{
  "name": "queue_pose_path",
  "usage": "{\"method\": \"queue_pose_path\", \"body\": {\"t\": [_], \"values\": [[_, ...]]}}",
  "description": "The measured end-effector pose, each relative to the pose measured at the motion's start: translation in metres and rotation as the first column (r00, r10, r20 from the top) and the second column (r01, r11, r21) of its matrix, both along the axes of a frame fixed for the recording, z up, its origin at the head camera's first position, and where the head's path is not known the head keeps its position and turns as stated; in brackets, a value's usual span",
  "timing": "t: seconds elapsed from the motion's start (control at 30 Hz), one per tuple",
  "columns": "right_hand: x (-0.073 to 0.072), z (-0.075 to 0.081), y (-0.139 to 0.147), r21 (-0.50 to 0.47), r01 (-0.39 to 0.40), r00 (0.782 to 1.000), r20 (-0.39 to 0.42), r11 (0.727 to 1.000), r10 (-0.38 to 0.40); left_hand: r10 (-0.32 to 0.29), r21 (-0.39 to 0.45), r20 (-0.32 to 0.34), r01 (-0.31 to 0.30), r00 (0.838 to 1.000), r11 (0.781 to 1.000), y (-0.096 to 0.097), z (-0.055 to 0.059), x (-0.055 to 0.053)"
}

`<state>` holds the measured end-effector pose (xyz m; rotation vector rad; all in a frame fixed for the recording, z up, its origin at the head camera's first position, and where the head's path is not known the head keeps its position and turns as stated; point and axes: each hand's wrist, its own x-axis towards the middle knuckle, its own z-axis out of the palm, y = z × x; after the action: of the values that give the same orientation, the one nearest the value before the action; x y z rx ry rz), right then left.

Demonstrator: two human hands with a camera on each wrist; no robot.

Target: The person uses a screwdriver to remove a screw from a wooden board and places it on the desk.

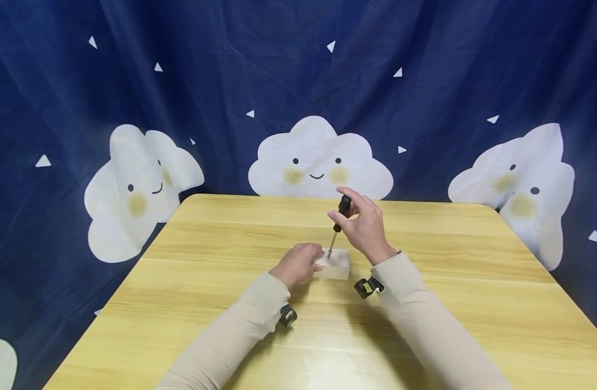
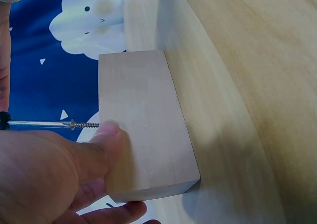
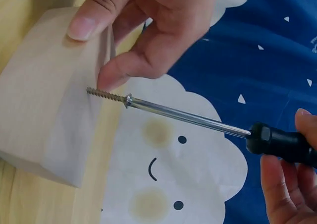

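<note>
A pale wooden block [image 1: 333, 271] lies on the table, and my left hand [image 1: 298, 264] grips its left end, thumb on the near side. In the right wrist view a screw [image 3: 106, 94] stands upright on the block's top face, its tip at the surface and most of its thread showing. The screwdriver [image 3: 188, 117] has a steel shaft and a black handle; its tip sits in the screw's head. My right hand [image 1: 365, 225] holds the handle from above between thumb and fingers. The left wrist view shows the left thumb [image 2: 106, 135] pressed against the block close to the screw.
The wood-grain table [image 1: 449, 260] reaches out on all sides of the block. Behind it hangs a dark blue curtain [image 1: 220, 70] with white smiling clouds and small triangles. Black wrist cameras [image 1: 369, 287] are strapped under both sleeves.
</note>
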<state>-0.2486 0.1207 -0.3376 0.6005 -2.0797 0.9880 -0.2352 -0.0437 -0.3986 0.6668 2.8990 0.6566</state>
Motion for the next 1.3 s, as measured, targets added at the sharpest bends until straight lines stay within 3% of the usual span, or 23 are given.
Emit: {"method": "queue_pose_path", "body": {"t": [0.3, 0.5, 0.6, 0.8, 1.0, 1.3], "values": [[0.004, 0.004, 0.003, 0.015, -0.096, 0.991, 0.099, 0.995, 0.094, 0.003, 0.013, 0.003, -0.003, 1.000, 1.000, 0.000, 0.000, -0.001], [0.003, -0.001, 0.004, 0.012, -0.111, 0.988, 0.110, 0.994, 0.109, 0.004, 0.004, 0.006, -0.004, 1.000, 1.000, 0.000, -0.002, 0.000], [0.001, -0.005, 0.005, -0.015, -0.086, 0.992, 0.086, 0.996, 0.087, 0.006, -0.004, 0.003, -0.006, 1.000, 1.000, 0.000, -0.003, 0.000], [-0.004, -0.010, 0.007, -0.085, 0.035, 0.999, 0.002, 0.996, -0.035, 0.004, -0.006, -0.012, -0.004, 1.000, 1.000, 0.000, -0.003, 0.000], [-0.004, -0.011, 0.007, -0.102, 0.026, 1.000, -0.002, 0.994, -0.027, -0.004, -0.016, -0.022, 0.004, 1.000, 1.000, 0.000, -0.002, 0.001], [0.000, -0.007, 0.005, -0.117, 0.001, 0.997, 0.073, 0.993, 0.007, -0.038, -0.044, -0.070, 0.035, 0.997, 0.998, 0.001, 0.000, 0.001]]}}
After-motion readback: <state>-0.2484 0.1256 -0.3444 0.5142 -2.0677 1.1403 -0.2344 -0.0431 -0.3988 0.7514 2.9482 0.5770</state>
